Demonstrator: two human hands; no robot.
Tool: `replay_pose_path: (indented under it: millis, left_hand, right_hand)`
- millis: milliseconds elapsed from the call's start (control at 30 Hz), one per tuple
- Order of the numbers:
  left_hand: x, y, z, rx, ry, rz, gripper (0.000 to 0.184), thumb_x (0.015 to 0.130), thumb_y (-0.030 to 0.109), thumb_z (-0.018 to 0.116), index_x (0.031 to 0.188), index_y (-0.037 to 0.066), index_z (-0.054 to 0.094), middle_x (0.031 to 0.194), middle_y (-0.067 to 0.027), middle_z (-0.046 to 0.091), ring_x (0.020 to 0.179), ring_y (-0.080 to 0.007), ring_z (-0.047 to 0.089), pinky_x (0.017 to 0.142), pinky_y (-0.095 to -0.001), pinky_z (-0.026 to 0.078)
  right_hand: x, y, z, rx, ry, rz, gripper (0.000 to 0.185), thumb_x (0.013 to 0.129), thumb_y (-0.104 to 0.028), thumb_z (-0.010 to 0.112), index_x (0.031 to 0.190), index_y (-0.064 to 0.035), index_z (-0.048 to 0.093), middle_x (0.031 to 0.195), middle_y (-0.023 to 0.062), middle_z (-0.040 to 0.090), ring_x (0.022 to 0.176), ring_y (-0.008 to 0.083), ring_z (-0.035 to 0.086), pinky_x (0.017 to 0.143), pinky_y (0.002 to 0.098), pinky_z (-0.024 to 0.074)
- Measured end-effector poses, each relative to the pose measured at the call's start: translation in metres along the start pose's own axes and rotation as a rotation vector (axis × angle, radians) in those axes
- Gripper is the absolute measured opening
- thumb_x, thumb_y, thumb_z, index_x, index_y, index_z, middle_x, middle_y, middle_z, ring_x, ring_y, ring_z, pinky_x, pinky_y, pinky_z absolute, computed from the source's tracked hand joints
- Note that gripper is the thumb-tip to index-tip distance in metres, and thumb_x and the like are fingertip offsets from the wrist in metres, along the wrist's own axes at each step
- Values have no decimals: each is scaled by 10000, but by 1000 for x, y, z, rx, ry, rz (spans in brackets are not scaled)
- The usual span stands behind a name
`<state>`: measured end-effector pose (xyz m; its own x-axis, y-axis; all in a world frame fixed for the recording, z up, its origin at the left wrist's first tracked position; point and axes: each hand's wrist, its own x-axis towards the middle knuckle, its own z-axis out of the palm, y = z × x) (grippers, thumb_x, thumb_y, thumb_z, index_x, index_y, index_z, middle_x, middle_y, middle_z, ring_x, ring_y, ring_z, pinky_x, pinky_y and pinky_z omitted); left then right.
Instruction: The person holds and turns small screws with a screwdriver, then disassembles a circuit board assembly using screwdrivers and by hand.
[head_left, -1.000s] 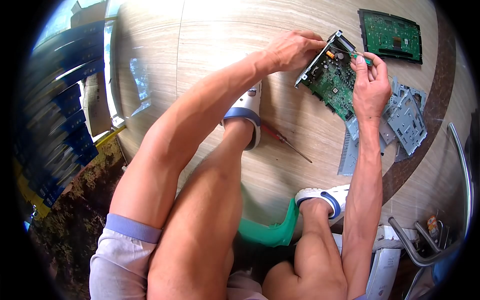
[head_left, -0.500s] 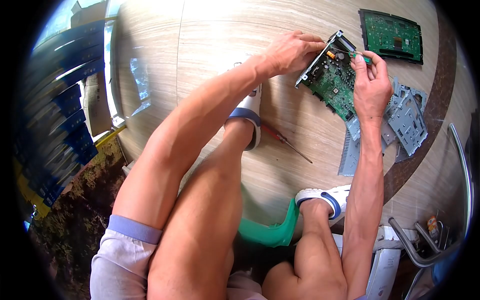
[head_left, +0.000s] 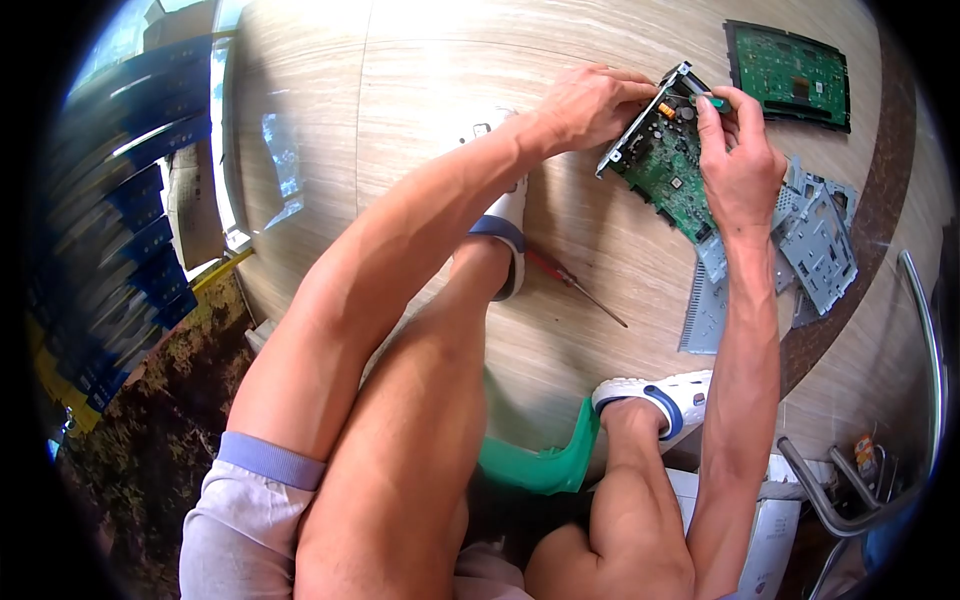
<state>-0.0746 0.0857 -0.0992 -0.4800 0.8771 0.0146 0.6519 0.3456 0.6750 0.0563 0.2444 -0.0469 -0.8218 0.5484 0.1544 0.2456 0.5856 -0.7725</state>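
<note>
A green circuit board (head_left: 675, 178) with a metal bracket along its left side is tilted above the floor in the head view. My left hand (head_left: 598, 105) grips the bracket's upper edge; its fingertips are partly hidden behind the metal. In my right hand (head_left: 738, 150) is a small screwdriver (head_left: 712, 103) with a green handle, pinched between thumb and fingers. Its thin shaft points left, across the board's upper end towards the bracket. Where the tip touches is too small to make out. An orange component and round capacitors sit just below the shaft.
A second circuit board (head_left: 790, 75) in a black frame lies at the upper right. Grey metal plates (head_left: 818, 245) are piled below it. A red-handled screwdriver (head_left: 570, 280) rests on the floor by my left shoe. Metal tubing (head_left: 925, 340) stands at the right, and a green plastic piece (head_left: 540, 465) is between my legs.
My right hand has moved slightly left and up with the green screwdriver, bringing its handle closer to the bracket. My left hand keeps its grip. The whole view has shifted a little.
</note>
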Motion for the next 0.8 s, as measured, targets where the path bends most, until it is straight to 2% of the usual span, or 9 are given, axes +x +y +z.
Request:
replay_pose_path:
  millis: [333,533,733,800]
  left_hand:
    - [3,2,2,-66,17,-64,284,949,252,629,1168,126,759,1172,-69,738,1036,-321,706,909,-416,563]
    - [3,6,4,-106,32,-124,262,941,234,653,1148,115,761,1169,-72,740,1002,-328,716,904,-398,568]
    - [1,7,7,-141,86,-122,272,940,232,651,1150,100,761,1170,-88,739,1018,-321,716,918,-395,562]
    - [0,6,8,-153,83,-134,276,941,238,652,1151,97,762,1177,-90,739,1024,-325,713,919,-400,559]
  right_hand:
    - [11,3,2,-59,-62,-96,247,929,-177,770,1088,-52,628,863,162,740,775,298,751,649,384,587]
    - [15,2,8,-175,-49,-277,241,928,-177,771,1060,-68,602,843,150,731,749,300,749,609,374,587]
    - [12,6,15,-78,12,-209,281,924,-169,778,1132,-79,610,859,132,736,718,282,745,598,368,589]
    - [13,0,14,-156,29,-308,283,931,-145,765,1180,-86,644,893,115,738,737,275,739,619,358,593]
